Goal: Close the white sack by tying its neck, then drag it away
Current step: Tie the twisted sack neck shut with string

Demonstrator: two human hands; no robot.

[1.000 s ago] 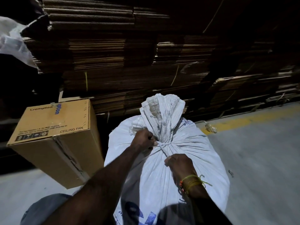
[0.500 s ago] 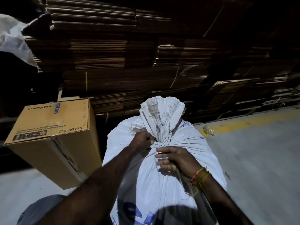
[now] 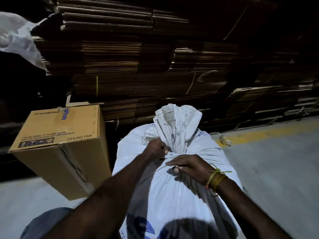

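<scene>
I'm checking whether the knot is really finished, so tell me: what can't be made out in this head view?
- The tie at the neck of the white sack: the left hand and right hand cover its sides; the cord is too thin to follow.
- The right hand's fingers: curled under, so what they pinch is unclear.
- The sack's base: cut off by the bottom edge.
- Small print on the cardboard box: blurred.

Warehouse: flattened cardboard sheets (image 3: pixel 155 66) stacked high, ceiling-fan carton (image 3: pixel 57 144), yellow line (image 3: pixel 259 133) on concrete floor (image 3: pixel 276 169).
</scene>
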